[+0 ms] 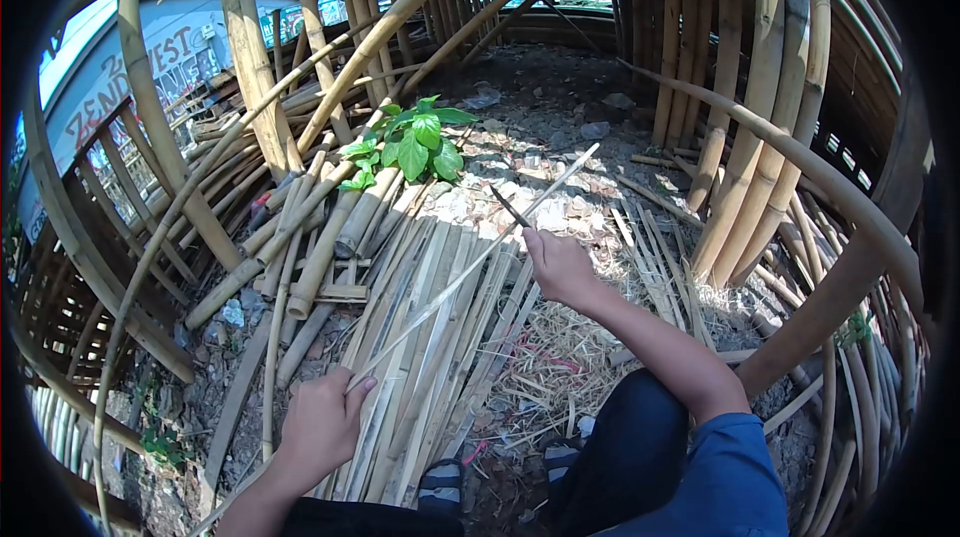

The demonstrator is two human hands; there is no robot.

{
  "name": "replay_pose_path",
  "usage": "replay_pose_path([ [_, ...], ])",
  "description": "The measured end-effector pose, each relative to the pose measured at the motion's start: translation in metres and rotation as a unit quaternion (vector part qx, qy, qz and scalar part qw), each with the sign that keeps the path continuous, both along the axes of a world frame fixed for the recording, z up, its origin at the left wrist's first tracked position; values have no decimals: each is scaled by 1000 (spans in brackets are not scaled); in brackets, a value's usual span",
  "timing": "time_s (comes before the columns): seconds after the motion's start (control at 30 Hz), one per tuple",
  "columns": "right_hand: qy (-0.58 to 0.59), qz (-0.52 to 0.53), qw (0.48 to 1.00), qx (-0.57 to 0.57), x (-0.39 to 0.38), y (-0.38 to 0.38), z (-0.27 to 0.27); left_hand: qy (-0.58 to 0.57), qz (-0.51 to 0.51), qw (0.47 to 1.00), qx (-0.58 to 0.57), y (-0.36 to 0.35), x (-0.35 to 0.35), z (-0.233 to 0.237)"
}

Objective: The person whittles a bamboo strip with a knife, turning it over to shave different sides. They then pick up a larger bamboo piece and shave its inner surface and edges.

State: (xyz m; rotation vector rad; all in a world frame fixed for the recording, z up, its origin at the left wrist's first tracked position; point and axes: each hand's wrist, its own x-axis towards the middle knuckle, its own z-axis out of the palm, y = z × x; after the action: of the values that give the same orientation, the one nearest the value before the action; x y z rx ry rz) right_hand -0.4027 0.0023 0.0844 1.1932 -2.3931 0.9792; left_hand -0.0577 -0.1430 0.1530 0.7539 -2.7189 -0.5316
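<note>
Pale bamboo forms the strip (435, 309), slanting from near left to far right above the slats (385, 447). Paring it well likely calls for a shallow knife (509, 206) angle and strokes away from the left hand (322, 419). That hand curls firmly round the strip's near part; the right hand (562, 269) wraps the knife's handle. Whether blade touches strip, I cannot tell.
</note>
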Motion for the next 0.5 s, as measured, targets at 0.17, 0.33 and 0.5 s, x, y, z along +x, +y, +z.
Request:
replay_pose_path([
  [0.17, 0, 103, 995, -9, 43, -12, 1, -18, 17, 999, 47, -2, -14, 0],
  [0.33, 72, 166, 983, -27, 66, -14, 14, -3, 9, 997, 72, -5, -18, 0],
  [0.5, 182, 167, 969, -23, 45, -12, 6, -10, 9, 996, 93, 7, -17, 10],
])
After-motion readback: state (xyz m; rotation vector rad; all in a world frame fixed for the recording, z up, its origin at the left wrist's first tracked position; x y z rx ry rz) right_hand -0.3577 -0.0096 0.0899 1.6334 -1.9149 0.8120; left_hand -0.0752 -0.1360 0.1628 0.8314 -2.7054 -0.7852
